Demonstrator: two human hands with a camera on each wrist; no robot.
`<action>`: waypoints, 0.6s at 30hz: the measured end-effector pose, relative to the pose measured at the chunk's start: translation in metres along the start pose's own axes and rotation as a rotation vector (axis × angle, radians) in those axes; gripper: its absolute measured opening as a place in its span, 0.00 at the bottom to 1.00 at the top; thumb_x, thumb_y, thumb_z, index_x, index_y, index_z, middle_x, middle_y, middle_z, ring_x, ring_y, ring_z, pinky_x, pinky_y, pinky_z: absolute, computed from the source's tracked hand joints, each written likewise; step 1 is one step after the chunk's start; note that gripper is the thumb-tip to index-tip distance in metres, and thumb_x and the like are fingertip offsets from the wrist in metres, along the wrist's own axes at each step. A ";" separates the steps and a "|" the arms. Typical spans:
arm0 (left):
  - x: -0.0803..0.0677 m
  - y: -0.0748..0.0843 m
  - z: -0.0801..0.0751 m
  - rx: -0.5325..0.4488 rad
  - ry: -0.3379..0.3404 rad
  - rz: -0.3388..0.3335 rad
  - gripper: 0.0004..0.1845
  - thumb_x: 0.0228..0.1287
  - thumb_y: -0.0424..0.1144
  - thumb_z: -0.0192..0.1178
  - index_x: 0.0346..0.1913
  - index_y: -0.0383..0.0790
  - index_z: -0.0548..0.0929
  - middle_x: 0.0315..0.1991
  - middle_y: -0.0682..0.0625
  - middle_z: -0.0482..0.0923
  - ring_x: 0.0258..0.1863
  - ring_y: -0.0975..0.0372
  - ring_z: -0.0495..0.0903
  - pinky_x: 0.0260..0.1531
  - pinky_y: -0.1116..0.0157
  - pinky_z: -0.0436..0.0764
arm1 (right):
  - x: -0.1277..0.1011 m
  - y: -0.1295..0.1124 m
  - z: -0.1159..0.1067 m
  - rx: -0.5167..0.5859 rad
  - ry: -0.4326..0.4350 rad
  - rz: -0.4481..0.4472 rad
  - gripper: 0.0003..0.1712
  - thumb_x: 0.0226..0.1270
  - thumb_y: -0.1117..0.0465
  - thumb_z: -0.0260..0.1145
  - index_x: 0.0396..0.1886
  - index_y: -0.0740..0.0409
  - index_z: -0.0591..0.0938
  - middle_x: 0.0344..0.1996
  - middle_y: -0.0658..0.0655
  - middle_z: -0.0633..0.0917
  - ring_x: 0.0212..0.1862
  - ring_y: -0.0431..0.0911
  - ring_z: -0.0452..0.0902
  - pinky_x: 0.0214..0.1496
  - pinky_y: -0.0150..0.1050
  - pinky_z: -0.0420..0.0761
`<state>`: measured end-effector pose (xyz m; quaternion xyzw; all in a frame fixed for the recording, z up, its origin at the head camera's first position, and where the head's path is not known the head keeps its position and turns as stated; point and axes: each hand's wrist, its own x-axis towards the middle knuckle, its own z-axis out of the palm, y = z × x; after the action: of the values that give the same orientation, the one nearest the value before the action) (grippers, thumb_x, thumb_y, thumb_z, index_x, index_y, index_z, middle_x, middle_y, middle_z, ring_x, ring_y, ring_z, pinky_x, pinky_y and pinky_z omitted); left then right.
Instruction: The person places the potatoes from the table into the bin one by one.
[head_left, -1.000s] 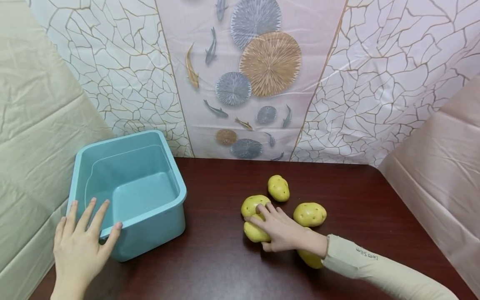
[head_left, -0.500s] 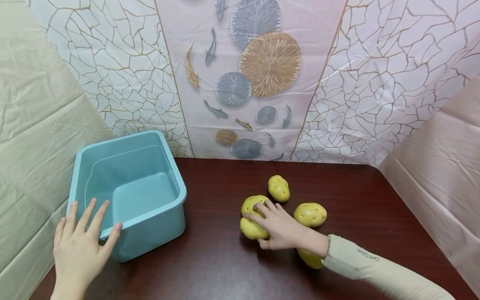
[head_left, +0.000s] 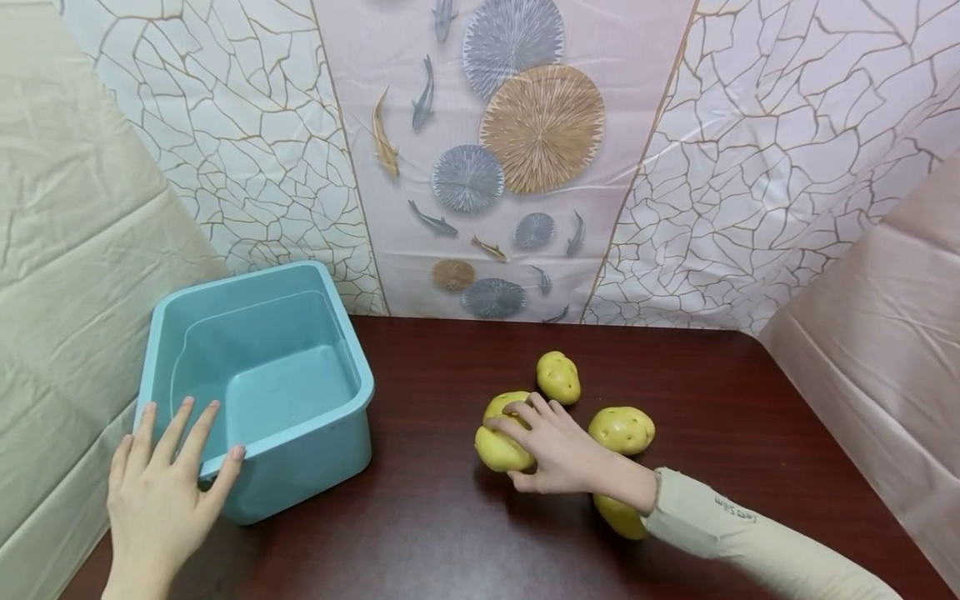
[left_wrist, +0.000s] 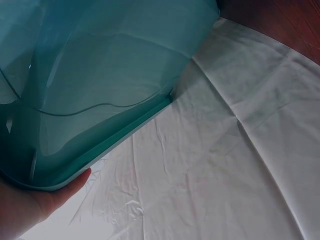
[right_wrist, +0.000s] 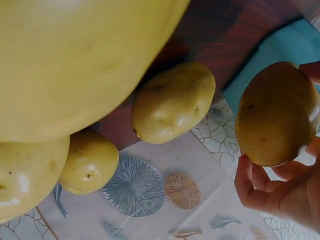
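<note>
Over the surface (head_left: 420, 533), your right hand (head_left: 562, 455) pinches a potato (head_left: 501, 451) at the fingertips; fingers spread, your left hand (head_left: 159, 496) touches the tub (head_left: 315, 462).

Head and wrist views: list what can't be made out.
Head: part of one potato, hidden by the held potato and right hand.
Head: top of the near potato, behind the forearm.
Head: sleeve lettering, too small to read.
Left wrist: rest of the left hand, cut off at the corner.
Right wrist: upper left potato, cut off by edges.
</note>
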<state>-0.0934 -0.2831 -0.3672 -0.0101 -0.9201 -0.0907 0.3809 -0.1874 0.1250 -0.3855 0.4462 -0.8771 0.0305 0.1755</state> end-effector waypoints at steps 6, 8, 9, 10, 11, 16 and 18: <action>0.001 0.001 -0.001 0.000 0.013 0.011 0.33 0.59 0.63 0.44 0.55 0.40 0.74 0.56 0.34 0.71 0.65 0.42 0.56 0.58 0.40 0.55 | 0.003 0.000 -0.004 -0.007 0.027 0.010 0.36 0.41 0.44 0.65 0.56 0.43 0.70 0.45 0.52 0.74 0.43 0.47 0.65 0.40 0.42 0.71; 0.001 0.001 -0.001 0.000 0.012 0.012 0.33 0.59 0.63 0.44 0.55 0.40 0.74 0.55 0.34 0.71 0.65 0.42 0.56 0.58 0.40 0.55 | 0.004 0.000 -0.006 -0.002 0.027 0.016 0.36 0.41 0.44 0.65 0.56 0.43 0.70 0.46 0.52 0.74 0.44 0.47 0.66 0.41 0.42 0.71; 0.001 0.001 -0.001 0.000 0.011 0.011 0.33 0.59 0.63 0.44 0.55 0.40 0.74 0.55 0.34 0.71 0.65 0.42 0.56 0.58 0.40 0.55 | 0.005 0.000 -0.006 0.000 0.030 0.019 0.36 0.41 0.44 0.64 0.56 0.43 0.69 0.46 0.52 0.74 0.44 0.47 0.66 0.41 0.42 0.70; 0.001 0.001 -0.001 0.000 0.010 0.010 0.33 0.59 0.63 0.44 0.55 0.40 0.74 0.55 0.34 0.71 0.65 0.42 0.56 0.58 0.40 0.55 | 0.005 0.000 -0.007 0.001 0.036 0.020 0.36 0.41 0.44 0.64 0.56 0.43 0.70 0.46 0.52 0.74 0.44 0.47 0.66 0.41 0.42 0.70; 0.001 0.001 -0.001 0.000 0.009 0.009 0.33 0.59 0.63 0.44 0.55 0.41 0.74 0.55 0.34 0.71 0.65 0.42 0.56 0.58 0.40 0.55 | 0.006 0.000 -0.007 0.003 0.043 0.021 0.36 0.41 0.44 0.64 0.56 0.43 0.70 0.46 0.52 0.74 0.44 0.47 0.66 0.41 0.41 0.70; 0.001 0.001 -0.001 -0.002 0.010 0.005 0.32 0.58 0.63 0.45 0.55 0.41 0.74 0.56 0.34 0.71 0.65 0.42 0.56 0.58 0.40 0.54 | 0.008 -0.001 -0.010 0.011 0.072 0.027 0.36 0.41 0.44 0.64 0.56 0.43 0.70 0.45 0.51 0.75 0.43 0.45 0.65 0.40 0.40 0.69; 0.001 0.001 -0.001 -0.002 0.011 0.004 0.33 0.58 0.63 0.44 0.55 0.41 0.74 0.56 0.34 0.71 0.65 0.42 0.56 0.58 0.40 0.54 | 0.008 -0.001 -0.010 0.016 0.073 0.032 0.36 0.42 0.44 0.64 0.56 0.43 0.70 0.46 0.51 0.75 0.43 0.45 0.65 0.40 0.40 0.68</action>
<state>-0.0935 -0.2820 -0.3661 -0.0120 -0.9178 -0.0911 0.3863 -0.1882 0.1202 -0.3733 0.4318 -0.8770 0.0564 0.2032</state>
